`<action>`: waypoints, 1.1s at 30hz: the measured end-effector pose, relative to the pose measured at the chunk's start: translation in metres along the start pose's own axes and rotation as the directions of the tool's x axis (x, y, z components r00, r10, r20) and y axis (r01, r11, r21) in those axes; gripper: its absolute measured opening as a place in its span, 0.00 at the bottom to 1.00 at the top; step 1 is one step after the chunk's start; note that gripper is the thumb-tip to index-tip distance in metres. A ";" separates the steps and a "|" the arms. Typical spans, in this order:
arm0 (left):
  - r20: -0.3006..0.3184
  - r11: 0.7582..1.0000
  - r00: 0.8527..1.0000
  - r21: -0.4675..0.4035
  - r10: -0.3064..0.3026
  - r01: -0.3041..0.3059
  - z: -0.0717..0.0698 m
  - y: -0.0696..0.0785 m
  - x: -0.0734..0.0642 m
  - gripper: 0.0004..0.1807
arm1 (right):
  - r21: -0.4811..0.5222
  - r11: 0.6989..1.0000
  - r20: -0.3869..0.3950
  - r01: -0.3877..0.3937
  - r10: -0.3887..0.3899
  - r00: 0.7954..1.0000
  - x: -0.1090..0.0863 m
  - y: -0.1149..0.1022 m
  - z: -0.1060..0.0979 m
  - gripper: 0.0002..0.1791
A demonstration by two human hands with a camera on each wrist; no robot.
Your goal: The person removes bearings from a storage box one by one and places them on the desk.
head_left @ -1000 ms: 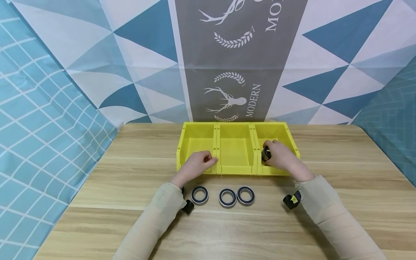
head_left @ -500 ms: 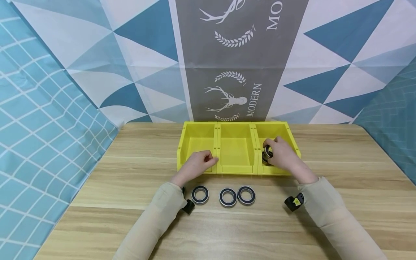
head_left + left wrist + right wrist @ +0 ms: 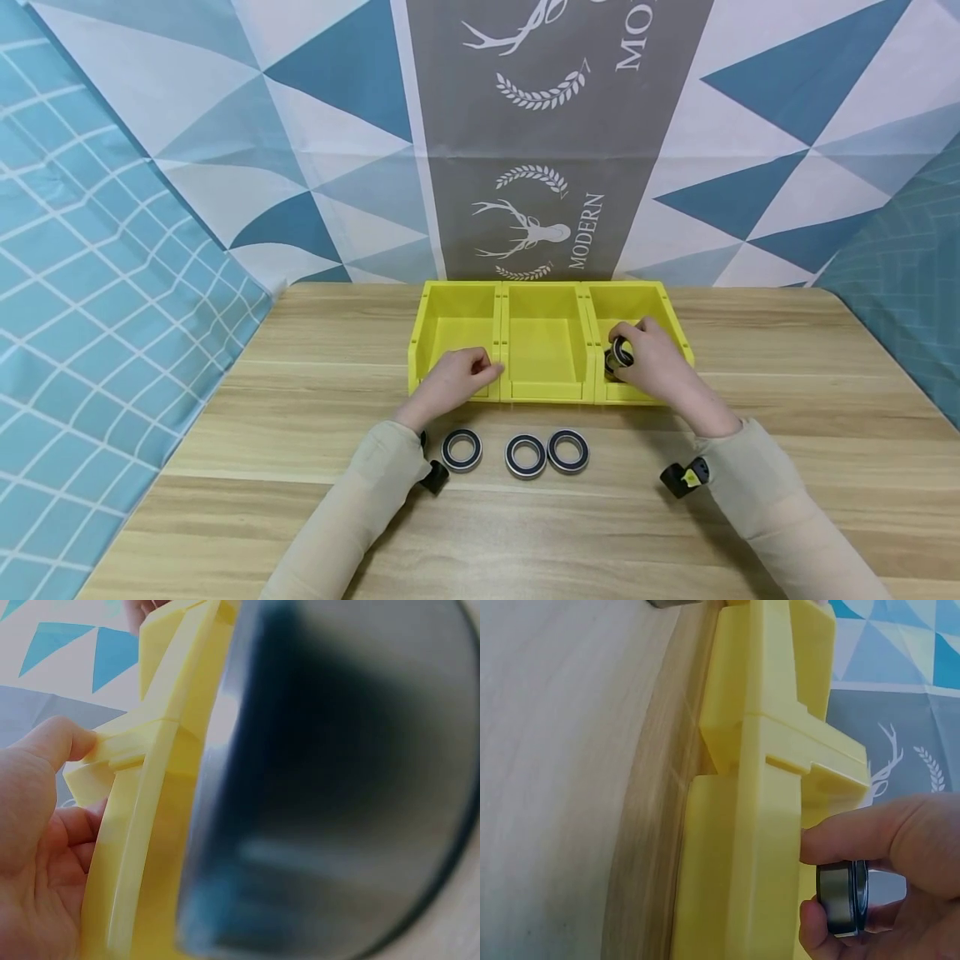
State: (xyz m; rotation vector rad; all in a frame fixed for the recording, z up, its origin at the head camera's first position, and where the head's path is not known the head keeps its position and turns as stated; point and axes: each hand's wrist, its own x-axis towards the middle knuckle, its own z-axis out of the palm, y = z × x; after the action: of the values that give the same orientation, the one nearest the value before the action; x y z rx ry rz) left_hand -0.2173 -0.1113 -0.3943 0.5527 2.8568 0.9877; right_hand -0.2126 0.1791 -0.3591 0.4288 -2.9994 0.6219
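My right hand is in the right compartment of the yellow bins, pinching a ball bearing between thumb and fingers. In the right wrist view the held bearing stands on edge behind the front wall. Another dark ring shows partly below it; fingers hide the rest. My left hand lies over the left compartment, fingers loosely curled, its thumb touching the divider beside the middle compartment. In the left wrist view the front wall partly hides its fingers.
Three bearings lie on the wooden table before the bins: a left one, a middle one, and a right one touching the middle one. A patterned cloth hangs behind the bins.
The right hand has lifted and tilted the bearing slightly inside the right compartment, baring another ring below. Its wrist has shifted a little right. The left hand stays in place.
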 end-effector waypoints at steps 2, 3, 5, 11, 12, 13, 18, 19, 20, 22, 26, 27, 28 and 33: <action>0.000 1.000 1.000 0.003 0.004 -0.004 0.001 -0.001 0.001 0.17 | 0.007 1.000 -0.011 -0.001 0.001 1.000 -0.002 0.000 -0.001 0.24; -0.002 1.000 1.000 0.002 0.004 -0.004 0.001 -0.001 0.001 0.17 | 0.008 1.000 -0.015 0.000 0.001 1.000 -0.003 -0.001 -0.001 0.24; -0.001 1.000 1.000 0.001 0.002 -0.002 0.001 -0.001 0.000 0.17 | 0.009 1.000 -0.019 0.001 -0.001 1.000 -0.004 -0.001 -0.002 0.24; -0.004 1.000 1.000 -0.001 0.012 -0.012 -0.001 0.001 -0.002 0.17 | 0.009 1.000 -0.023 0.016 -0.016 1.000 -0.006 -0.003 -0.003 0.25; -0.004 1.000 1.000 -0.001 0.015 -0.015 -0.001 0.002 -0.002 0.17 | 0.010 1.000 -0.024 0.015 -0.014 1.000 -0.007 -0.003 -0.003 0.25; -0.006 1.000 1.000 0.000 0.018 -0.018 -0.001 0.002 -0.002 0.17 | 0.011 1.000 -0.027 0.015 -0.014 1.000 -0.008 -0.003 -0.003 0.25; -0.007 1.000 1.000 0.006 0.018 -0.018 -0.001 0.003 -0.001 0.17 | 0.027 1.000 -0.044 0.012 -0.011 0.999 -0.014 -0.005 -0.003 0.25; -0.007 1.000 1.000 0.007 0.017 -0.017 -0.001 0.002 -0.001 0.17 | 0.027 0.999 -0.047 0.016 -0.015 0.999 -0.016 -0.006 -0.003 0.25; -0.006 1.000 1.000 0.007 0.016 -0.016 -0.001 0.002 -0.001 0.17 | 0.030 0.999 -0.050 0.015 -0.013 0.999 -0.018 -0.006 -0.003 0.25; -0.005 1.000 1.000 0.007 0.013 -0.012 0.000 0.002 -0.001 0.17 | 0.035 0.999 -0.050 0.009 -0.008 0.999 -0.021 -0.007 -0.003 0.25; -0.004 1.000 1.000 0.003 0.012 -0.012 0.000 0.002 0.000 0.17 | 0.041 0.999 -0.038 -0.009 0.011 0.999 -0.025 -0.007 -0.002 0.25; -0.004 1.000 1.000 0.002 0.012 -0.012 0.000 0.001 0.000 0.17 | 0.042 0.999 -0.036 -0.011 0.013 0.999 -0.026 -0.008 -0.003 0.25; -0.003 1.000 1.000 0.001 0.012 -0.012 0.000 0.001 0.000 0.17 | 0.041 0.999 -0.036 -0.012 0.013 0.999 -0.027 -0.008 -0.003 0.25; -0.004 1.000 1.000 0.000 0.011 -0.011 0.001 0.001 0.000 0.17 | 0.033 0.999 -0.036 -0.001 0.002 0.999 -0.032 -0.009 -0.003 0.24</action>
State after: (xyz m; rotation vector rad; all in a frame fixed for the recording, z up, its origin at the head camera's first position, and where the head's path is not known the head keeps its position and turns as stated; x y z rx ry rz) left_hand -0.2167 -0.1103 -0.3943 0.5671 2.8604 0.9913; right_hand -0.1797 0.1804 -0.3557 0.4130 -2.9600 0.6723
